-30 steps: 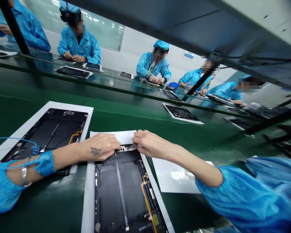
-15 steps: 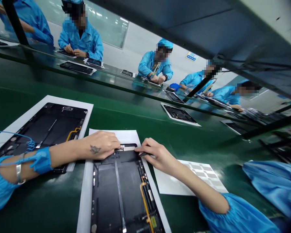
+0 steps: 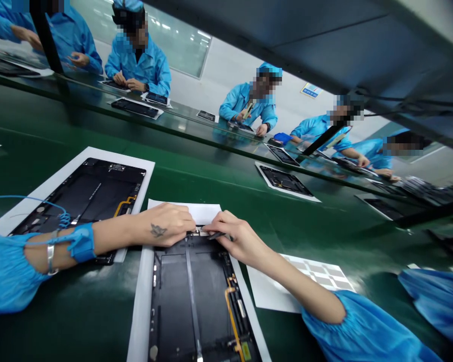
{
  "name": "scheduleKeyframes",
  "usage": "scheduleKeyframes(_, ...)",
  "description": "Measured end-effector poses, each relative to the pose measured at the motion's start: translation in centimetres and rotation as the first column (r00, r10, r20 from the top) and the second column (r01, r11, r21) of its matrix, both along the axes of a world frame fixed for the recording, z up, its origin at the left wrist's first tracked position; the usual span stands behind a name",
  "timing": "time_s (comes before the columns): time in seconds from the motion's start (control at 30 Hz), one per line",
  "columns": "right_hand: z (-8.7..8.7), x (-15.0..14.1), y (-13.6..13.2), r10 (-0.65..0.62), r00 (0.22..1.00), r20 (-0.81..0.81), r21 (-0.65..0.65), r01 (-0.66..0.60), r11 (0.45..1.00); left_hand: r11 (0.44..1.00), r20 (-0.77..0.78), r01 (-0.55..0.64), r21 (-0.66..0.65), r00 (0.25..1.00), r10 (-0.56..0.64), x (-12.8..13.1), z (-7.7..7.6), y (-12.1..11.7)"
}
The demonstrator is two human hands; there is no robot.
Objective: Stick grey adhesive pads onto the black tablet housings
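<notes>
An open black tablet chassis [image 3: 196,296] lies on a white sheet in front of me, with an orange flex cable along its right side. My left hand [image 3: 166,226] rests curled on the chassis's top edge, fingertips pressing near a small metal part. My right hand [image 3: 234,239] pinches dark tweezers [image 3: 217,235], whose tip points at that same top edge. A blue wrist strap [image 3: 79,241] with a coiled cord circles my left wrist.
A second open chassis [image 3: 86,193] on a white sheet lies to the left. A sheet of grey square pads [image 3: 317,274] sits to the right under my forearm. Across the green conveyor belt [image 3: 219,181], several people in blue coats work on more chassis.
My right hand moved from the chassis's right top corner back toward the middle of its top edge, close to my left fingers. The camera shifted slightly; the left hand stayed in place.
</notes>
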State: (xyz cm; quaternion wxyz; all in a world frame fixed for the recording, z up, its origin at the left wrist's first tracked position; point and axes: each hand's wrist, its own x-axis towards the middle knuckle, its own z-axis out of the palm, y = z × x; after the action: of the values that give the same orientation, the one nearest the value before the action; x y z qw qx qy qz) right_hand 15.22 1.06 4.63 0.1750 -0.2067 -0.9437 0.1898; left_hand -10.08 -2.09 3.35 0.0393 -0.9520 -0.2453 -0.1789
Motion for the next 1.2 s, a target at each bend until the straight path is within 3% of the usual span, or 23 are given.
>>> scheduleKeyframes(0.17, -0.6, -0.3, -0.1, 0.038, 0.998, 0.057, 0.134, -0.045, 0.99, 0.998, -0.013, 0.005, -0.057, 1.0, -0.006, -0.2, 0.1, 0.3)
scheduleKeyframes(0.27, -0.6, 0.5, -0.1, -0.015, 0.999, 0.028, 0.128, 0.011, 0.992, 0.993, 0.017, -0.041, -0.108, 0.999, 0.043, -0.3, -0.2, 0.3)
scheduleKeyframes(0.37, -0.9, 1.7, -0.1, -0.171, 0.979, -0.109, 0.071, 0.179, 0.981, 0.968, 0.025, -0.217, -0.122, 0.975, 0.222, -0.3, -0.7, 0.1)
scheduleKeyframes(0.47, -1.7, 2.7, 0.2, -0.357, 0.896, -0.264, 0.019, 0.375, 0.927, 0.894, -0.061, -0.444, -0.056, 0.896, 0.44, -0.5, -1.0, -0.2)
scheduleKeyframes(0.57, -2.4, 2.8, 0.6, -0.424, 0.829, -0.364, -0.015, 0.45, 0.893, 0.819, -0.176, -0.571, 0.056, 0.802, 0.571, -1.0, -0.5, -0.3)
scheduleKeyframes(0.63, -2.5, 2.5, 1.0, -0.412, 0.815, -0.408, -0.02, 0.443, 0.896, 0.808, -0.262, -0.585, 0.068, 0.771, 0.581, -1.3, 0.1, -0.4)
scheduleKeyframes(0.7, -2.5, 2.3, 1.3, -0.395, 0.803, -0.446, -0.024, 0.43, 0.902, 0.833, -0.312, -0.553, 0.027, 0.787, 0.532, -1.4, 0.6, -0.7)
scheduleKeyframes(0.77, -2.5, 2.0, 1.5, -0.395, 0.779, -0.488, -0.037, 0.434, 0.9, 0.854, -0.273, -0.518, -0.033, 0.827, 0.491, -1.5, 0.8, -0.8)
scheduleKeyframes(0.87, -2.5, 1.8, 1.7, -0.43, 0.725, -0.538, -0.091, 0.457, 0.885, 0.822, -0.144, -0.555, -0.124, 0.83, 0.539, -2.5, 1.7, 0.1)
scheduleKeyframes(0.93, -2.5, 1.8, 1.8, -0.469, 0.68, -0.564, -0.147, 0.476, 0.867, 0.774, -0.086, -0.617, -0.142, 0.786, 0.612, -4.1, 3.4, 2.0)
scheduleKeyframes(1.03, -2.4, 1.8, 2.1, -0.529, 0.613, -0.586, -0.217, 0.511, 0.832, 0.658, 0.016, -0.749, -0.07, 0.659, 0.752, -7.4, 7.3, 6.4)
scheduleKeyframes(1.13, -2.4, 1.7, 2.3, -0.548, 0.601, -0.582, -0.231, 0.524, 0.82, 0.456, 0.121, -0.89, -0.024, 0.45, 0.885, -10.3, 10.6, 10.9)
scheduleKeyframes(1.2, -2.5, 1.7, 2.3, -0.534, 0.612, -0.583, -0.217, 0.516, 0.829, 0.317, 0.155, -0.948, -0.022, 0.31, 0.938, -11.7, 11.3, 13.0)
